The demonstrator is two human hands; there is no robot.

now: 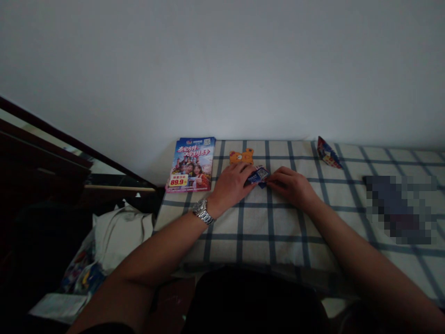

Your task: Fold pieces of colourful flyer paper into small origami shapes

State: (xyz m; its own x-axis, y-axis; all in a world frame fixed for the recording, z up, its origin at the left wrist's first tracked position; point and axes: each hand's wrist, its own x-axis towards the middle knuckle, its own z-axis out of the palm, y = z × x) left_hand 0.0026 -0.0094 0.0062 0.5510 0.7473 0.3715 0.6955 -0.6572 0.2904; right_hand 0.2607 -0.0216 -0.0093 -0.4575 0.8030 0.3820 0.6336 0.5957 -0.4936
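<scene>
A small folded flyer [259,175], printed blue with a QR code, lies between my two hands on the checked cloth [255,227]. My left hand [233,184] holds its left side, thumb and fingers closed on the paper, a metal watch on that wrist. At the flyer's right edge my right hand [290,184] pinches with its fingertips; the exact grip is partly hidden. Just beyond the left fingers an orange bear-shaped piece [240,156] shows, its lower part covered by that hand.
A stack of printed flyers [191,164] lies at the left near the wall. To the right stands a folded paper piece [328,154]. Farther right is a pixelated dark object [399,208]. Pale bags [120,232] sit below the surface's left edge.
</scene>
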